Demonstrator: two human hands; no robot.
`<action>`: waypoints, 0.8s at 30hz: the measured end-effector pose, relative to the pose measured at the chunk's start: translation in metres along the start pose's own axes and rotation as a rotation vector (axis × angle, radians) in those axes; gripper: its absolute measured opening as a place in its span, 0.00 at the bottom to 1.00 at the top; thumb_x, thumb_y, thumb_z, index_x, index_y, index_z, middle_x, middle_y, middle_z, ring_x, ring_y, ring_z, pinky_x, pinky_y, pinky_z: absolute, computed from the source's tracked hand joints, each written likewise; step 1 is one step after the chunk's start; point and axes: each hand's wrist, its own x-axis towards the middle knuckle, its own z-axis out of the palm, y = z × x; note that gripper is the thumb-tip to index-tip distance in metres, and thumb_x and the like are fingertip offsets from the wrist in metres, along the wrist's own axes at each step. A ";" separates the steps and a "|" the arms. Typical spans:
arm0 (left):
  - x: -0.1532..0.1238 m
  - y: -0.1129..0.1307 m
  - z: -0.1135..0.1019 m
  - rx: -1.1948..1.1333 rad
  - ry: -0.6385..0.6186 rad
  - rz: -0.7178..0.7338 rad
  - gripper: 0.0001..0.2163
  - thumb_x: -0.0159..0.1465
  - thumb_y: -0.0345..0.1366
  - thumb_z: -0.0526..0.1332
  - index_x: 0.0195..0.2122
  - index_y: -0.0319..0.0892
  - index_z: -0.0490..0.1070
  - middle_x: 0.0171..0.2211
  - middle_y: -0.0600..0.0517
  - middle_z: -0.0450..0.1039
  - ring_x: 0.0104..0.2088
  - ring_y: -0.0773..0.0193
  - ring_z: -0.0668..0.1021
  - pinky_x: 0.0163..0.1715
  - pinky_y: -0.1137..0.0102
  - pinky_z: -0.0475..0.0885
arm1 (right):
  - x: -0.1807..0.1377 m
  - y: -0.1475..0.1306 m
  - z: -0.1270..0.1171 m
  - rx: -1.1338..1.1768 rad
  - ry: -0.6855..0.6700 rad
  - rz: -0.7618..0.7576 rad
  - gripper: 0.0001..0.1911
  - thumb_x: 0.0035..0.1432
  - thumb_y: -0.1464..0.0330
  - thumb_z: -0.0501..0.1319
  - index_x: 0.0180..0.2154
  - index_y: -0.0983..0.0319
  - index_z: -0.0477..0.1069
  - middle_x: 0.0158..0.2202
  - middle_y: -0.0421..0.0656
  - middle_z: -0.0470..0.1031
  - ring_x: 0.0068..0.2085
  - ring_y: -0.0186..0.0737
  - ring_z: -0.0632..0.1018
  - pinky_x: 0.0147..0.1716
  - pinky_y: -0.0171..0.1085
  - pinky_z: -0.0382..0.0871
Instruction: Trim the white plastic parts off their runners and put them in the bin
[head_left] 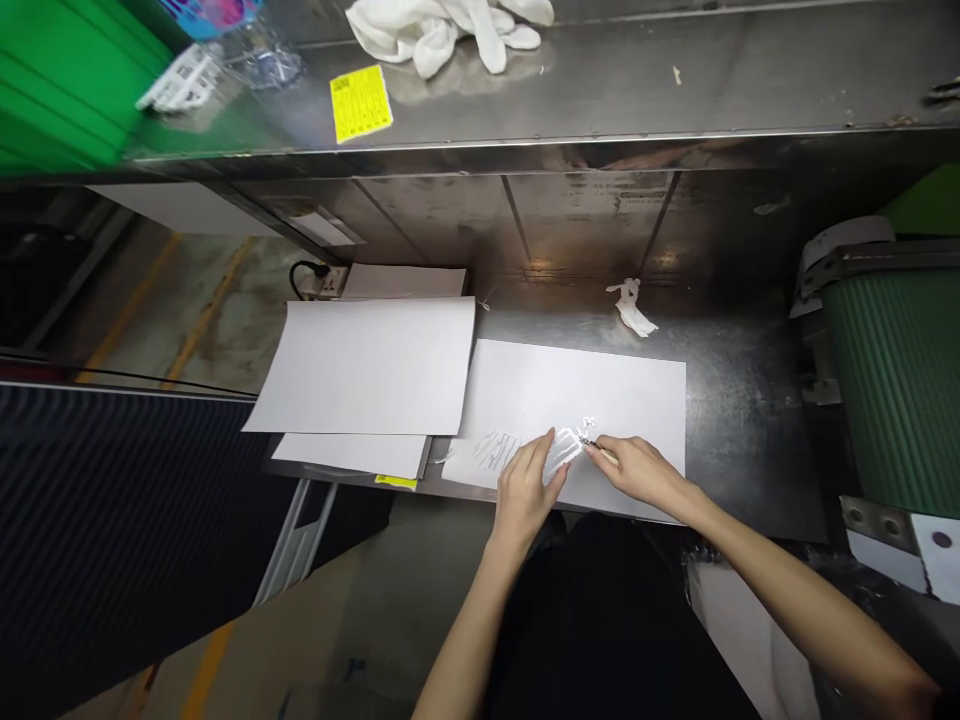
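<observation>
– Black clothing (592,620) nearest; what's beyond?
– Flat, slotted white piece (564,450) over smooth white paper (577,385), its visible length slanting up rightward.
– Fingers?
– Left hand (527,487) pinches it; right hand (641,468) has fingers closed round a slim tool (601,450).
– Writing?
– Yellow label (361,103) print is too small to read.

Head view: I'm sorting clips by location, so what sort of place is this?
Probably a factory or workshop: the metal workbench, what looks like a ribbed green conveyor belt at the right, and the yellow floor lines at the left point to it.
</observation>
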 end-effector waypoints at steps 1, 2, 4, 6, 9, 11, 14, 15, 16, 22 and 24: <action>0.001 -0.001 0.005 -0.031 -0.008 -0.030 0.21 0.71 0.42 0.62 0.64 0.45 0.69 0.54 0.43 0.79 0.53 0.50 0.80 0.54 0.55 0.78 | 0.002 0.004 0.001 -0.013 0.011 -0.005 0.24 0.75 0.51 0.48 0.36 0.57 0.71 0.24 0.39 0.72 0.30 0.43 0.75 0.33 0.36 0.60; 0.002 -0.002 0.009 -0.066 -0.016 -0.061 0.21 0.71 0.43 0.62 0.63 0.45 0.69 0.55 0.42 0.78 0.54 0.49 0.80 0.55 0.54 0.77 | 0.004 0.008 0.003 -0.026 0.023 -0.010 0.23 0.75 0.51 0.48 0.36 0.57 0.72 0.24 0.39 0.71 0.30 0.43 0.75 0.33 0.35 0.60; 0.005 -0.002 0.015 -0.147 -0.032 -0.131 0.21 0.71 0.45 0.62 0.62 0.44 0.71 0.56 0.41 0.78 0.55 0.47 0.79 0.58 0.52 0.74 | 0.007 0.015 0.007 -0.051 0.052 -0.017 0.23 0.75 0.52 0.49 0.37 0.57 0.73 0.24 0.39 0.71 0.29 0.42 0.75 0.33 0.35 0.60; 0.008 -0.002 0.020 -0.248 -0.041 -0.210 0.22 0.69 0.46 0.64 0.61 0.44 0.73 0.56 0.40 0.77 0.57 0.45 0.77 0.61 0.49 0.71 | 0.010 0.023 0.013 -0.080 0.084 -0.023 0.23 0.75 0.52 0.49 0.38 0.56 0.74 0.25 0.39 0.73 0.30 0.42 0.76 0.32 0.35 0.60; 0.010 0.002 0.015 -0.443 -0.024 -0.362 0.26 0.64 0.49 0.68 0.61 0.44 0.73 0.59 0.39 0.74 0.62 0.42 0.72 0.67 0.45 0.64 | 0.010 0.038 0.023 -0.135 0.163 -0.031 0.22 0.76 0.53 0.48 0.44 0.56 0.75 0.34 0.41 0.78 0.35 0.43 0.78 0.33 0.35 0.62; 0.009 0.008 0.001 -0.626 -0.028 -0.478 0.29 0.63 0.51 0.69 0.62 0.42 0.71 0.62 0.37 0.72 0.61 0.42 0.74 0.65 0.46 0.67 | 0.007 0.051 0.029 -0.185 0.237 -0.029 0.22 0.76 0.54 0.48 0.50 0.58 0.75 0.40 0.44 0.78 0.39 0.45 0.79 0.36 0.37 0.64; 0.000 0.025 -0.035 -0.974 -0.099 -0.607 0.31 0.68 0.58 0.60 0.63 0.39 0.69 0.59 0.35 0.74 0.51 0.46 0.81 0.50 0.52 0.79 | 0.000 0.076 0.033 -0.265 0.308 -0.059 0.22 0.75 0.55 0.50 0.53 0.61 0.75 0.43 0.49 0.77 0.44 0.48 0.77 0.44 0.41 0.65; -0.004 0.032 -0.047 -1.081 -0.116 -0.632 0.33 0.69 0.60 0.56 0.63 0.38 0.69 0.57 0.35 0.75 0.48 0.47 0.82 0.46 0.55 0.81 | -0.002 0.085 0.034 -0.290 0.312 -0.082 0.21 0.75 0.55 0.52 0.52 0.61 0.76 0.42 0.49 0.76 0.45 0.49 0.76 0.46 0.42 0.65; -0.009 0.039 -0.059 -1.172 -0.124 -0.650 0.34 0.68 0.62 0.55 0.63 0.38 0.69 0.56 0.35 0.76 0.46 0.49 0.83 0.43 0.58 0.82 | -0.004 0.093 0.035 -0.311 0.310 -0.110 0.20 0.74 0.56 0.54 0.51 0.61 0.77 0.42 0.49 0.76 0.45 0.49 0.76 0.48 0.43 0.64; -0.020 0.072 -0.090 -1.694 -0.139 -0.656 0.31 0.63 0.59 0.66 0.59 0.41 0.76 0.46 0.44 0.80 0.39 0.59 0.83 0.35 0.72 0.81 | -0.008 0.119 0.043 -0.365 0.332 -0.228 0.16 0.71 0.58 0.59 0.49 0.59 0.80 0.43 0.49 0.75 0.47 0.51 0.74 0.53 0.50 0.63; -0.019 0.078 -0.091 -1.838 -0.160 -0.609 0.28 0.64 0.56 0.68 0.58 0.42 0.77 0.45 0.46 0.80 0.38 0.61 0.84 0.35 0.74 0.81 | -0.004 0.119 0.041 -0.359 0.367 -0.256 0.16 0.69 0.56 0.62 0.51 0.57 0.79 0.48 0.50 0.75 0.52 0.53 0.74 0.60 0.55 0.60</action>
